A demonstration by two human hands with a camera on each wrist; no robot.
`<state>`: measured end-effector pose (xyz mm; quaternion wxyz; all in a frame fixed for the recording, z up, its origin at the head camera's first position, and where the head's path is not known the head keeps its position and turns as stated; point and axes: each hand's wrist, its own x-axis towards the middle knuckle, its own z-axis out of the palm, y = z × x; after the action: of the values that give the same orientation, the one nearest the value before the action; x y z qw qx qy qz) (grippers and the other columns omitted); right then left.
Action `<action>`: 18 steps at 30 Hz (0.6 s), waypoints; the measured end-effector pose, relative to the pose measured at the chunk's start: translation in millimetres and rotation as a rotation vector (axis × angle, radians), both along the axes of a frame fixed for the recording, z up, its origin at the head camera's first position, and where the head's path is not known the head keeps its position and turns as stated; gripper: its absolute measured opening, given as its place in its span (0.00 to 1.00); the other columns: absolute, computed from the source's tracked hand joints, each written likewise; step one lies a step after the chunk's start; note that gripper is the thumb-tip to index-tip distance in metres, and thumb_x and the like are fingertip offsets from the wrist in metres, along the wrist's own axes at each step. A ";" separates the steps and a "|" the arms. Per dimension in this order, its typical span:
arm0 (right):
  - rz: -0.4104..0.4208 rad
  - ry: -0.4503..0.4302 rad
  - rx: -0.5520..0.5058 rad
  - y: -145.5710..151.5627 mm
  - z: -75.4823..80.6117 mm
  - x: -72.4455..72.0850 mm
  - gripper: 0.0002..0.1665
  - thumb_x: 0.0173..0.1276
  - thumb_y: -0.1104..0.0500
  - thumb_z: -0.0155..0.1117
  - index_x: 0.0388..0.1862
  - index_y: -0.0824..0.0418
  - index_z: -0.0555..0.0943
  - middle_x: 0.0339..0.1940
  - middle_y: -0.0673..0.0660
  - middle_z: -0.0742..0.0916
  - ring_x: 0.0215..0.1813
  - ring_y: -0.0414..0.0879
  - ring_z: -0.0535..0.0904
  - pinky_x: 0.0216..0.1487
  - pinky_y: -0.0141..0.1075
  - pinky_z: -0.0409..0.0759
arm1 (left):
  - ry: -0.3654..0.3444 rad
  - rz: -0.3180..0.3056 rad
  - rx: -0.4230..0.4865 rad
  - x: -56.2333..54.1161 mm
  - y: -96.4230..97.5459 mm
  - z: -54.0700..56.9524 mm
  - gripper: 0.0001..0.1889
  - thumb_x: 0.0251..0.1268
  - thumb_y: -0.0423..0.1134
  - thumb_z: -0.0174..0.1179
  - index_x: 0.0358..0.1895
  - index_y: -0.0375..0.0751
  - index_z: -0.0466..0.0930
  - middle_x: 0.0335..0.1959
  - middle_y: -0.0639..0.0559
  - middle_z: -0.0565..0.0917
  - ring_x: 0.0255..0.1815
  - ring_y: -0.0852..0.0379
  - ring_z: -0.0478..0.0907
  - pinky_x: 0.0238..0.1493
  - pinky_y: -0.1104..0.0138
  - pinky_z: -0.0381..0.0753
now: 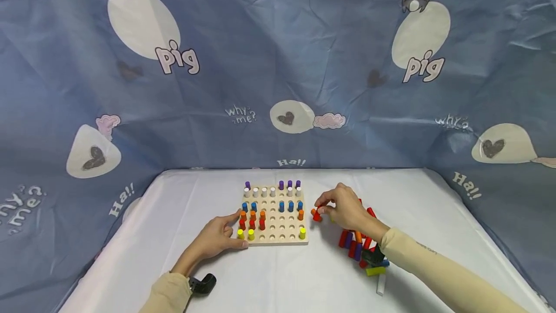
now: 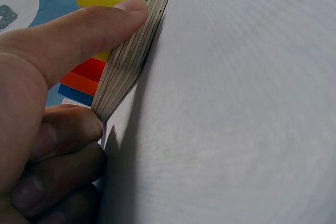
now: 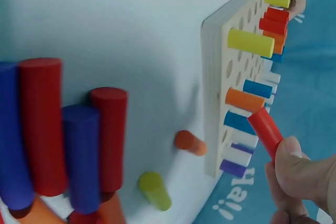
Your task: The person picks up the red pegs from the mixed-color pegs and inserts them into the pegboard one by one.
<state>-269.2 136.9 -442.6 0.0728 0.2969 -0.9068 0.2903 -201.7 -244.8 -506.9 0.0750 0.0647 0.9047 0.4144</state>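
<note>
A wooden pegboard (image 1: 278,243) lies on the white cloth, with purple, white, blue, orange, red and yellow pegs standing in rows of holes. My left hand (image 1: 215,238) holds its left front corner, the thumb (image 2: 105,27) pressed on the layered front edge and the index finger along the left side. To the right of the board, my right hand (image 1: 347,206) pinches a red peg (image 3: 266,132) between thumb and fingers, tilted and above the cloth. Near it on the cloth lie a loose orange peg (image 3: 190,142) and a yellow peg (image 3: 155,190).
A heap of loose pegs (image 1: 353,249), mostly red and purple, lies under and beside my right forearm. A yellow peg (image 1: 375,271) and a white peg (image 1: 381,285) lie at its near end. A blue patterned curtain (image 1: 243,149) rises behind the table.
</note>
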 end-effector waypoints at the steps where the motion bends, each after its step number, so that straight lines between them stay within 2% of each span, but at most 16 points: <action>1: -0.003 0.000 -0.002 -2.1 -0.3 1.0 0.05 0.61 0.62 0.82 0.36 0.54 0.95 0.30 0.41 0.92 0.35 0.44 0.69 0.40 0.36 0.66 | -0.002 -0.002 0.001 1.1 -0.2 -0.9 0.57 0.48 0.52 0.84 0.81 0.36 0.65 0.13 0.60 0.59 0.17 0.62 0.52 0.21 0.70 0.55; 6: 0.011 0.023 -0.026 -12.9 0.2 3.1 0.05 0.60 0.63 0.83 0.35 0.54 0.95 0.28 0.42 0.92 0.35 0.46 0.71 0.40 0.36 0.67 | 0.007 -0.002 0.006 4.1 -1.1 -4.5 0.57 0.47 0.53 0.84 0.81 0.35 0.66 0.13 0.61 0.59 0.16 0.63 0.51 0.21 0.70 0.54; 11: 0.021 0.024 -0.031 -22.0 6.0 2.9 0.05 0.61 0.63 0.82 0.34 0.53 0.95 0.25 0.40 0.90 0.33 0.41 0.68 0.37 0.34 0.66 | -0.001 -0.001 0.012 3.2 -1.1 -4.8 0.57 0.47 0.52 0.84 0.81 0.36 0.66 0.13 0.62 0.59 0.17 0.63 0.51 0.21 0.70 0.54; 18: 0.057 0.065 -0.050 -33.4 16.0 0.3 0.04 0.59 0.61 0.84 0.31 0.51 0.95 0.28 0.43 0.92 0.31 0.39 0.66 0.35 0.34 0.64 | 0.009 -0.018 0.024 1.3 -1.3 -1.5 0.57 0.48 0.53 0.84 0.81 0.35 0.65 0.12 0.62 0.59 0.16 0.64 0.51 0.21 0.71 0.54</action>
<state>-268.9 103.5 -426.6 0.1015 0.3299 -0.8875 0.3052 -200.4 -246.1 -508.4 0.0737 0.0756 0.8994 0.4241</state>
